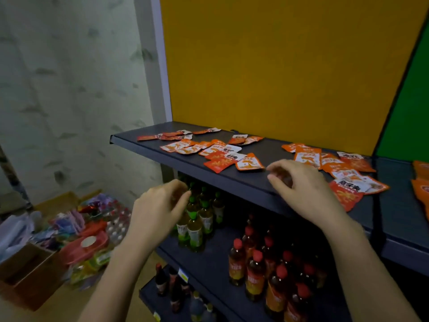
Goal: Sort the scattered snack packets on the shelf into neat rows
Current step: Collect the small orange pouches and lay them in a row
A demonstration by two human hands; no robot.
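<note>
Several orange and white snack packets lie scattered on the dark top shelf: a left cluster, a far row near the back left, and a right cluster. My right hand hovers over the shelf's front part between the two clusters, fingers loosely curled, holding nothing. Its fingertips are just right of an orange packet. My left hand hangs in the air below and in front of the shelf edge, fingers loosely curled, empty.
A yellow back panel rises behind the shelf, a green one at right. Green-capped bottles and red-capped bottles stand on lower shelves. More orange packets lie at far right. Boxes and bagged goods sit on the floor, left.
</note>
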